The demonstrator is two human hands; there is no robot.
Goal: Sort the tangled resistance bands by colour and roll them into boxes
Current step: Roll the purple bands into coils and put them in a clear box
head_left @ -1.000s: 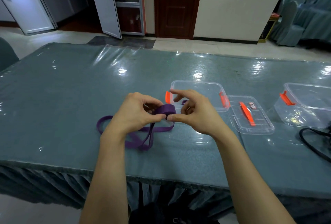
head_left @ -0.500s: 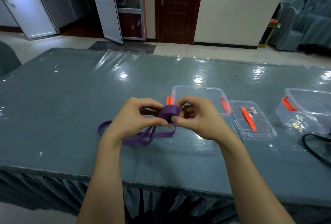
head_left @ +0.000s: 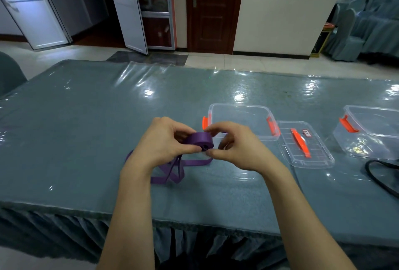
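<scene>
A purple resistance band [head_left: 199,141] is partly wound into a small coil held just above the table. My left hand [head_left: 160,140] grips the coil from the left, thumb against its front. On the coil's right side, my right hand [head_left: 234,147] pinches it between thumb and fingers. The band's loose tail [head_left: 172,170] lies in loops on the table below the hands. Just behind the coil stands a clear box with orange latches [head_left: 241,106], open, with nothing visible inside. A black band [head_left: 380,180] lies at the right edge, partly out of view.
The clear lid with an orange handle [head_left: 302,143] lies flat right of the near box. A second clear box with an orange latch [head_left: 371,131] stands further right. The table [head_left: 86,129] has a glossy plastic cover. Its front edge runs close below my forearms.
The coil has grown thicker as both hands turned it. The loose loops on the table have shortened and drawn toward the hands.
</scene>
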